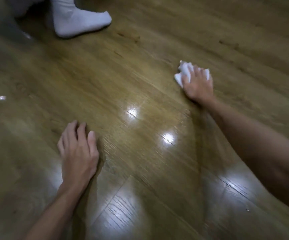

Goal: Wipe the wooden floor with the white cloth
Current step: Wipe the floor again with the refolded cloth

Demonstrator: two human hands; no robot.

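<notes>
Right hand (pixel 198 84) flat on white cloth (pixel 183 71)

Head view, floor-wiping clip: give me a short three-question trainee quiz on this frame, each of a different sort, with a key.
1. True or false: the left hand holds the white cloth.
2. Multiple choice: what shows at the top left of the wooden floor? A) a bucket B) a foot in a white sock C) a broom
3. Fill in: the right hand presses the cloth with its fingers ____ over it.

Key
1. False; the left hand rests bare on the floor, and the right hand has the cloth.
2. B
3. spread
</notes>
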